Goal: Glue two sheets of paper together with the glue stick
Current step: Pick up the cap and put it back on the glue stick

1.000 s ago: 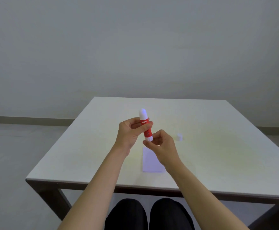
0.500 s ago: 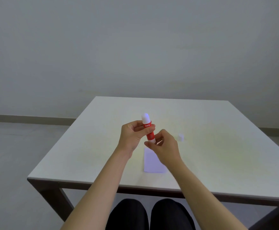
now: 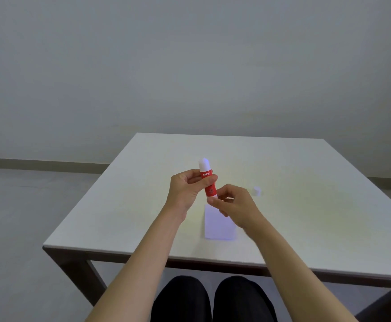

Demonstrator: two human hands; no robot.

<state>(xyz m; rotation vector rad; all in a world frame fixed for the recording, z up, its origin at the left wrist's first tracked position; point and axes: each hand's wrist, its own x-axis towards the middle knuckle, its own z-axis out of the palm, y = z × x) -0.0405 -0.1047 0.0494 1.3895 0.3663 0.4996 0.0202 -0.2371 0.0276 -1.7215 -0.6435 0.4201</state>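
Note:
A red glue stick (image 3: pixel 208 180) with white glue showing at its top is held nearly upright above the table. My left hand (image 3: pixel 187 189) grips its red barrel around the middle. My right hand (image 3: pixel 235 206) pinches the white base at its bottom end with thumb and fingertips. Below the hands a white sheet of paper (image 3: pixel 217 226) lies flat near the table's front edge, partly hidden by my right hand. I cannot tell whether it is one sheet or two stacked.
A small white cap (image 3: pixel 256 190) stands on the table (image 3: pixel 143 205) to the right of my hands. The table's front edge runs just above my knees (image 3: pixel 213 298). Grey floor lies to the left.
The glue stick and both hands have barely shifted. My right fingers have turned slightly on the stick's base.

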